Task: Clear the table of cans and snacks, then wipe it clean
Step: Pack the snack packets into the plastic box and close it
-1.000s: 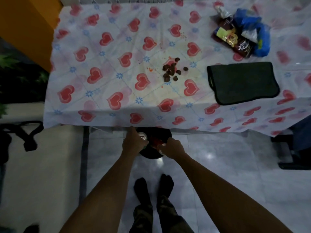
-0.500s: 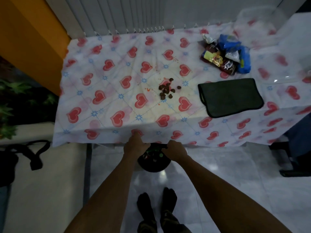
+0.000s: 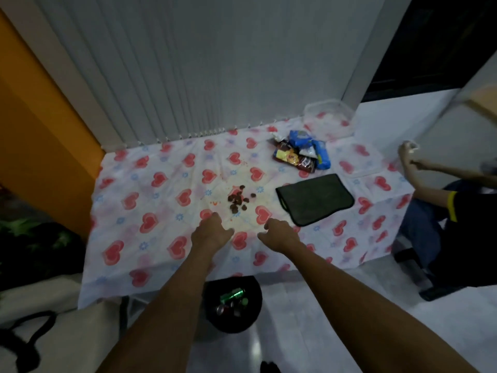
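A table under a white cloth with red hearts (image 3: 150, 216) fills the middle of the view. Several dark brown snack pieces (image 3: 238, 201) lie scattered near its centre. A pile of snack packets (image 3: 302, 153) sits at the back right, and a dark folded cloth (image 3: 314, 200) lies in front of them. My left hand (image 3: 212, 232) and my right hand (image 3: 279, 234) hover over the front of the table, just short of the brown pieces, fingers loosely apart and holding nothing. On the floor below the table's front edge stands a black bin (image 3: 232, 302) with cans and wrappers inside.
A clear plastic container (image 3: 328, 119) stands at the table's back right corner. Another person's arm (image 3: 419, 168) and knees are at the right end. A grey ribbed wall runs behind, an orange wall at left. A black bag strap (image 3: 29, 335) lies at the lower left.
Both hands have left the bin's rim and risen over the table toward the brown pieces. The view has tilted up, showing the wall and the person at the right.
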### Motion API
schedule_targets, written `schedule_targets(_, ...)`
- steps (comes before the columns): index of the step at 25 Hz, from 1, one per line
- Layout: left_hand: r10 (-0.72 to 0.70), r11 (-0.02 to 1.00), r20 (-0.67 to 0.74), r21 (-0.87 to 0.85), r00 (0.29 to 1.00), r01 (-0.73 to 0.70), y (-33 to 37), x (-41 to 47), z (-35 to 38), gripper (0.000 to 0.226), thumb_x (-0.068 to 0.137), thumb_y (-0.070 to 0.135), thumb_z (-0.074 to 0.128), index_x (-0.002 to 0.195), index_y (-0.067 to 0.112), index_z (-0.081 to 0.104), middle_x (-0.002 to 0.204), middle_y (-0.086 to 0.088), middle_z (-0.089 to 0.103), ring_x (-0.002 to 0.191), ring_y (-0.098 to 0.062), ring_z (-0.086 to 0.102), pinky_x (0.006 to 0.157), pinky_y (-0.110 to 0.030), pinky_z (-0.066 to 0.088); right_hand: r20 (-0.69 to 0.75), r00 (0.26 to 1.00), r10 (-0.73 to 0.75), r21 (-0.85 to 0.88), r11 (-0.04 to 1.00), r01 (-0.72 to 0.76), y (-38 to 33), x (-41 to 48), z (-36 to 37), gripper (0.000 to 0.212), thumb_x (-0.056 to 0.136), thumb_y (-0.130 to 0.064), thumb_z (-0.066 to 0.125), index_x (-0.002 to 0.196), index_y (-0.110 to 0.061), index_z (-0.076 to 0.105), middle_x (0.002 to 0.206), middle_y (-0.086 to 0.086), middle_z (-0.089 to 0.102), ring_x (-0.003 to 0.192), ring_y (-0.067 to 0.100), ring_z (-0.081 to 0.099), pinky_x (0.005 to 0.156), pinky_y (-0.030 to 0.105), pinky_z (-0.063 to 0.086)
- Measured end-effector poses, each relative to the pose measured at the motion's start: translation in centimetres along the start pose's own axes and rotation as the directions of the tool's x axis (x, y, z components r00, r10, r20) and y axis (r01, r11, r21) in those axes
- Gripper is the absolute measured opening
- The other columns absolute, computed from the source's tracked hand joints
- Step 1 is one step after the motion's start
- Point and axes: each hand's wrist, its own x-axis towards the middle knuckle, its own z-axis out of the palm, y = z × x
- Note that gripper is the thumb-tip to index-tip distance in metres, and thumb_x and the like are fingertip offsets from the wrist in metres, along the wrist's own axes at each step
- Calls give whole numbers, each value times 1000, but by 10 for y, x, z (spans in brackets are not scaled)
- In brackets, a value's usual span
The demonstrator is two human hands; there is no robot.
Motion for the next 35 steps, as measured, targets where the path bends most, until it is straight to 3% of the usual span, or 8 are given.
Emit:
schedule_targets(3,85,996,-41,19,996,-84,37,-3,-28,62,89,54,65,135,15,52,132,-11,62,116,-34,63,92,-40,52,-74,997,34,-17,999,-36,10,-8,-50,46,95,-44,58,126,-10,56,122,13,63,99,27,62,82,36,53)
schedule_targets(6,162,987,-60,26,985,-161,77,2,-46,57,87,54,65,128,16,55,124,-9,67,107,-32,67,86,-38,55,-149,987,66,-25,997,-70,23,-11,-93,39,94,-42,59,116,-10,59,110,11,65,85,23,57,68,32,46)
schedule_targets(9,202,979,-44,23,978,-201,114,13,-52,61,84,59,64,129,19,52,122,-7,69,102,-30,70,86,-39,57,-203,976,83,-12,996,-87,38,-6,-126,40,91,-44,59,112,-11,61,108,10,67,89,26,62,71,35,50)
schedule_targets(17,248,964,-27,106,968,-244,235,68,-33,62,88,55,64,137,18,51,135,-11,61,118,-33,62,91,-39,52,-263,957,122,38,992,-116,97,59,-187,39,91,-41,61,118,-13,60,115,9,66,102,27,64,86,41,56)
schedule_targets(23,204,979,-36,32,978,-203,320,117,-18,57,87,50,69,133,19,56,131,-11,64,117,-34,62,92,-40,50,-214,968,130,39,991,-124,142,126,-234,43,90,-43,64,120,-13,57,110,9,66,94,23,64,80,39,57)
schedule_targets(26,184,983,-41,13,982,-184,338,145,-11,52,85,46,72,127,18,58,126,-11,66,113,-33,64,92,-41,52,-179,974,136,51,990,-129,161,158,-253,45,92,-40,62,125,-11,54,115,10,65,92,22,60,71,33,47)
schedule_targets(30,155,988,-6,21,988,-155,352,201,2,52,84,48,72,124,18,60,120,-9,68,108,-30,65,86,-39,52,-129,983,127,83,990,-117,172,210,-259,48,92,-39,62,129,-10,50,121,11,62,99,25,60,73,32,42)
schedule_targets(35,140,990,20,15,990,-140,381,290,20,73,81,61,70,134,15,50,128,-12,60,115,-32,61,94,-44,53,-90,979,184,123,977,-172,184,288,-250,52,89,-40,64,128,-10,47,120,13,60,98,26,60,79,36,50)
